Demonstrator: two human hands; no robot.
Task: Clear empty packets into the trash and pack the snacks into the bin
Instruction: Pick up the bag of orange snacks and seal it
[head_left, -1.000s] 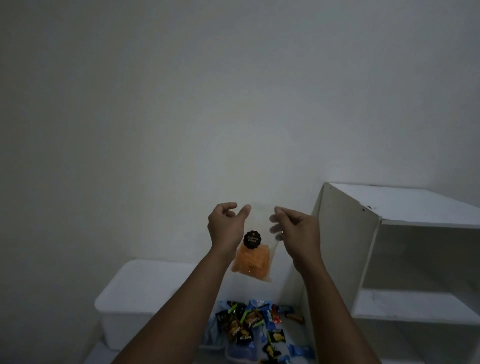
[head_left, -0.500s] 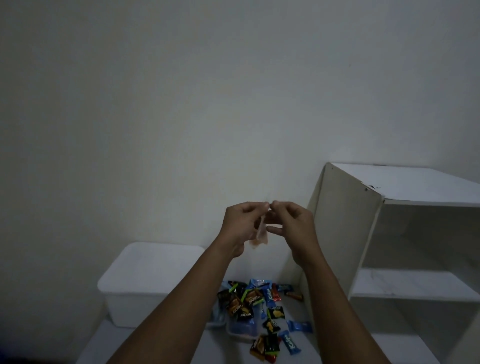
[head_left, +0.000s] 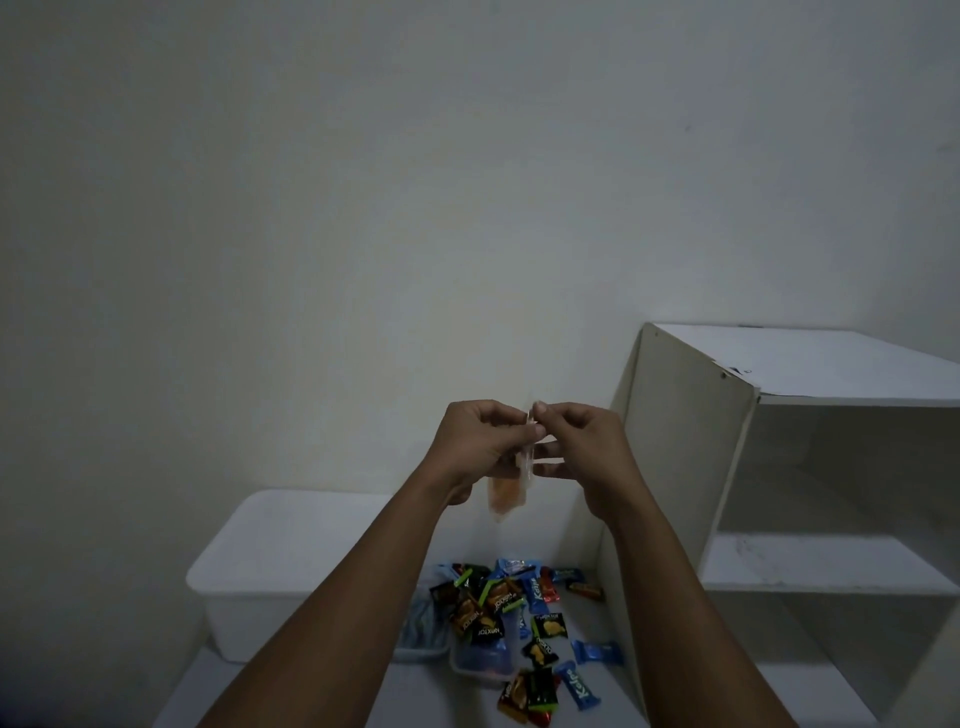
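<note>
Both raised: left hand (head_left: 475, 449) and right hand (head_left: 589, 457) pinch the clear plastic packet of orange snack (head_left: 504, 493) edge-on by its top, probably checking it's full; white plastic bin (head_left: 291, 561) sits at eight o'clock.

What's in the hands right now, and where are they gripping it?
Left hand and right hand both pinch the clear packet of orange snacks at its top edge; the rest hangs free.

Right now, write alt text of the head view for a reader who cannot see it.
The left hand and right hand pinch the top of a clear plastic packet of orange snacks, held edge-on before a plain wall. Below, small colourful wrapped snacks lie between a white plastic bin and a white shelf unit.
</note>
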